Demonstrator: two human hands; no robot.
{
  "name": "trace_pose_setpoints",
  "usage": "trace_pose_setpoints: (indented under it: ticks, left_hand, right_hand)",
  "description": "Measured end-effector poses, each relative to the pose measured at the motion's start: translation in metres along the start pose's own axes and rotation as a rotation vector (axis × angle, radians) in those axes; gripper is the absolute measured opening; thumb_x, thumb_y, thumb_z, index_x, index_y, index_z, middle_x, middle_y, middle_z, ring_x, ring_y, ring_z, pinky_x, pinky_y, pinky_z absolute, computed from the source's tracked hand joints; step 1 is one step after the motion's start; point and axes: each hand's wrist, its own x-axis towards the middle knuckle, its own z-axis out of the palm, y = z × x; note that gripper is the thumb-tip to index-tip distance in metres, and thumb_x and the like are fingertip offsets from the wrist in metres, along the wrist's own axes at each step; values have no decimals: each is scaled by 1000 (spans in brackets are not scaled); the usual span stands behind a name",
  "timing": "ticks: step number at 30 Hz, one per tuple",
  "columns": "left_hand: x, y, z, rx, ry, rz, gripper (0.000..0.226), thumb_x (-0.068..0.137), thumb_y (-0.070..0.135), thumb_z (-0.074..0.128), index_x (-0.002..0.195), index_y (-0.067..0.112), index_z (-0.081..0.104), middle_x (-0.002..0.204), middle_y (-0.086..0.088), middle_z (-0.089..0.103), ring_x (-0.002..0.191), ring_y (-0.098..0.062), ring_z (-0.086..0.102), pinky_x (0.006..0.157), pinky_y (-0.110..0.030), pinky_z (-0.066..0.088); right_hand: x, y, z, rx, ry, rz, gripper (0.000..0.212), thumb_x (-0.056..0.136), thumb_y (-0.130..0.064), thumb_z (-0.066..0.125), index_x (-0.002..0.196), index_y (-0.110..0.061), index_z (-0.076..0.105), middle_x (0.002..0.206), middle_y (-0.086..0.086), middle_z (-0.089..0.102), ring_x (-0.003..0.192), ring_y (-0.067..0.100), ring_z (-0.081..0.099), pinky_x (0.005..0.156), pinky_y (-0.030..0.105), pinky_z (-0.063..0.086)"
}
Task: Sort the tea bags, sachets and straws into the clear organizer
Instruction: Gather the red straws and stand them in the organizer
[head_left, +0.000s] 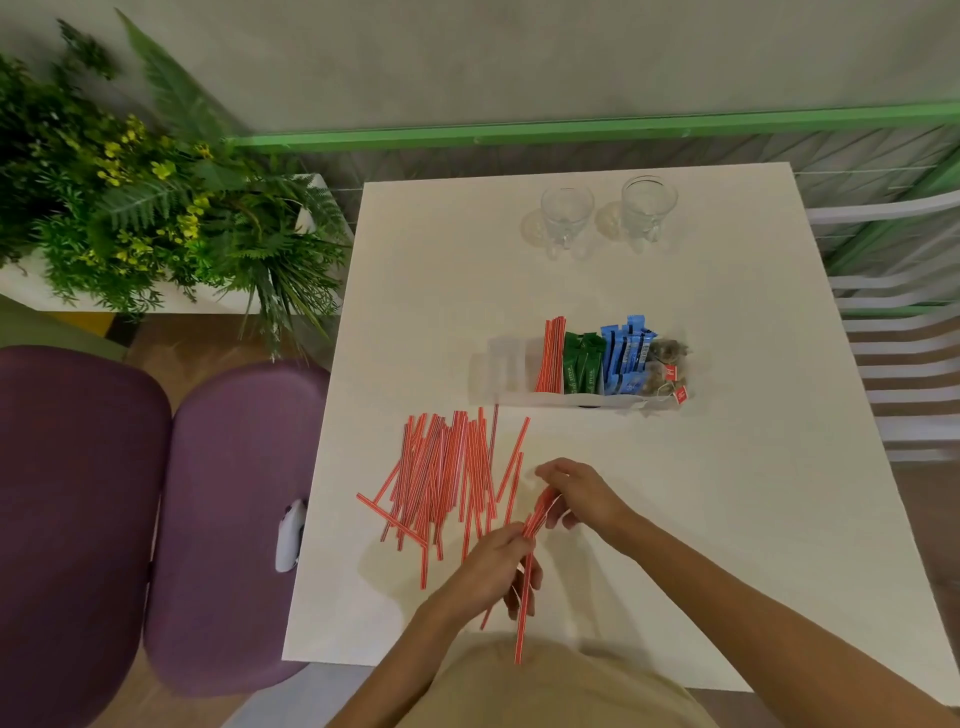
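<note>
A clear organizer (498, 364) stands mid-table. It holds red striped straws (550, 358), green sachets (582, 361), blue sachets (626, 356) and tea bags (667, 364) with red tags at its right end; its left compartments look empty. A loose pile of red striped straws (441, 473) lies on the white table (727, 467) in front of it. My left hand (493, 566) and my right hand (576, 491) both grip a small bundle of straws (527, 577) near the table's front edge, right of the pile.
Two clear glasses (566, 218) (648, 208) stand at the far side of the table. Purple seats (223, 519) are at the left with a white object (290, 535) on them, and green plants (156, 208) behind. White chair slats (904, 364) are at the right.
</note>
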Motion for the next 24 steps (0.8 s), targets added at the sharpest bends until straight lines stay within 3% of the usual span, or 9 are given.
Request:
trace_pose_setpoints:
  ticks: [4, 8, 13, 19, 22, 24]
  left_hand:
    - [-2, 2, 0, -53, -51, 0, 13, 102, 19, 34, 108, 15, 45, 69, -10, 60, 49, -25, 58, 50, -31, 51]
    - [-1, 3, -9, -26, -53, 9, 9, 100, 17, 40, 96, 12, 47, 61, 0, 51, 44, -17, 49, 47, -30, 48]
    - [-3, 9, -18, 203, -59, -20, 16, 102, 29, 41, 95, 17, 50, 57, 9, 36, 44, -6, 26, 41, -20, 23]
    - [0, 17, -27, 547, -65, 60, 34, 92, 47, 58, 104, 16, 62, 61, 7, 45, 49, -9, 40, 43, -21, 35]
    - [1, 19, -28, 619, 25, 92, 32, 89, 47, 61, 107, 21, 54, 90, 7, 58, 76, -8, 54, 62, -21, 40]
    - [2, 21, -27, 628, 26, 97, 32, 91, 39, 61, 116, 21, 50, 100, 6, 59, 87, -11, 56, 67, -20, 41]
  right_hand:
    - [-5, 3, -6, -28, -53, -67, 25, 98, -8, 49, 93, 1, 71, 68, 12, 68, 50, 14, 59, 50, 22, 44]
    - [-8, 3, -9, -28, -93, -99, 21, 96, -7, 54, 91, 1, 73, 69, 11, 70, 55, 15, 62, 53, 22, 45]
    - [-14, 0, -10, -40, -192, -93, 14, 91, -8, 63, 87, 0, 74, 78, 11, 74, 65, 20, 67, 58, 23, 51]
    - [-21, 0, 1, -1, -286, -68, 22, 88, -18, 69, 91, 4, 71, 79, 16, 70, 67, 20, 66, 58, 26, 52]
    - [-25, 3, 4, -10, -276, -111, 20, 86, -15, 72, 93, 3, 71, 81, 16, 72, 72, 20, 68, 60, 26, 52]
    - [-25, 2, 3, -11, -266, -154, 16, 86, -14, 72, 94, 0, 74, 86, 15, 75, 75, 21, 70, 64, 26, 52]
